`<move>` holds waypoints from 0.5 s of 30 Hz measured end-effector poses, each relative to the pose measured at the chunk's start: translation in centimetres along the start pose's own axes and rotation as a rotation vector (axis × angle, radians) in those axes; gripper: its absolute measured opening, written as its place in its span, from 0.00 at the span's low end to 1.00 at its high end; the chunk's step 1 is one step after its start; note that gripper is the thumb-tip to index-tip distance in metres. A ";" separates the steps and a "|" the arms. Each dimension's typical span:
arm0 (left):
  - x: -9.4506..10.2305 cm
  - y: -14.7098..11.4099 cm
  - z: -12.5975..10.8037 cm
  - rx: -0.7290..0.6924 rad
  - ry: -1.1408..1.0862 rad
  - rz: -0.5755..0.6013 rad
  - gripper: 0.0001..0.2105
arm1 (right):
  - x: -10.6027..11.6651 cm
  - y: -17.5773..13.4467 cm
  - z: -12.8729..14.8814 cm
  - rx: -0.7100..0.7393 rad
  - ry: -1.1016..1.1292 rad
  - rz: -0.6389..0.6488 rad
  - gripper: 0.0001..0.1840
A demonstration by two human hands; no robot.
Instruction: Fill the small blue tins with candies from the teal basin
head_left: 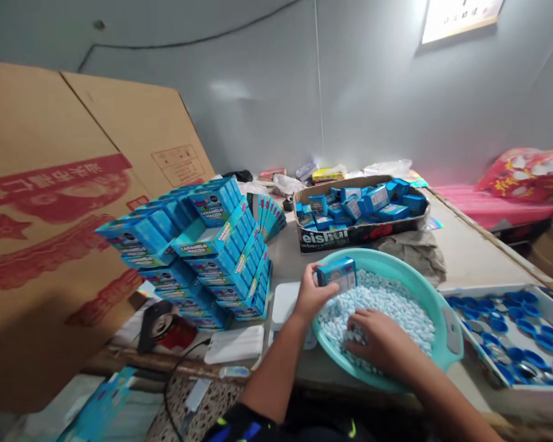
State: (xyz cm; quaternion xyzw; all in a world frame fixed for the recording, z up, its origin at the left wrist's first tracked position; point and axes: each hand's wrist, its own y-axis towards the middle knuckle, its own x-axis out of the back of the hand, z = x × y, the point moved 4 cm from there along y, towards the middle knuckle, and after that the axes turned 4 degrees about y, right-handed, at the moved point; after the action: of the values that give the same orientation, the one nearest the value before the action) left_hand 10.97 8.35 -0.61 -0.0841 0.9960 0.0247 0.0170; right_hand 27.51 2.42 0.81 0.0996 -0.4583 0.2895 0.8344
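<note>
My left hand (314, 292) is closed around a small blue box (338, 274), holding it tilted over the near-left side of a turquoise plastic basin (408, 264). Small pale blue and white candies (391, 307) lie heaped in the basin. Among them is my right hand (373, 337), its fingers curled round some of the candies and its fingertips partly buried. Behind the basin, a cardboard tray (325, 238) holds many similar blue boxes (378, 199).
Stacked blue display boxes (225, 258) rise at the left, before a large carton (74, 184). Between stack and basin sits a white scale (286, 304). On the right, a shallow white box (511, 377) contains blue round lids (525, 325). A crumpled brown cloth or bag (415, 252) lies behind the basin.
</note>
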 end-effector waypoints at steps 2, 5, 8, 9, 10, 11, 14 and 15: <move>0.1 0.0 -0.4 -0.019 -0.030 0.032 0.25 | 0.2 -0.2 -0.1 0.024 -0.028 -0.016 0.10; 0.2 0.6 -0.9 0.004 -0.113 -0.033 0.26 | 0.6 0.0 -0.4 0.074 -0.093 0.003 0.13; -0.1 2.6 -1.0 0.036 -0.155 -0.097 0.33 | 1.7 0.9 -1.4 0.140 -0.208 0.030 0.16; -0.4 3.4 -1.1 0.035 -0.146 -0.096 0.35 | 2.2 1.5 -2.0 0.166 -0.259 0.031 0.16; -0.7 4.2 -1.2 0.023 -0.125 -0.100 0.35 | 2.8 2.1 -2.7 0.185 -0.299 0.029 0.17; -1.0 5.0 -1.3 -0.006 -0.100 -0.114 0.35 | 3.4 2.9 -3.6 0.191 -0.315 0.025 0.17; -1.6 6.4 -2.3 -0.218 -0.040 -0.188 0.30 | 4.8 5.9 -6.8 0.061 -0.206 0.000 0.20; -1.6 6.5 -2.6 -0.299 -0.027 -0.216 0.29 | 4.9 7.1 -7.9 -0.020 -0.148 -0.012 0.23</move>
State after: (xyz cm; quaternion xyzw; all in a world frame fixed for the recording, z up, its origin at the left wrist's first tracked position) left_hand 11.42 14.91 2.30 -0.1919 0.9661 0.1718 0.0200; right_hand 31.06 13.50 -0.24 0.1149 -0.5211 0.2718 0.8009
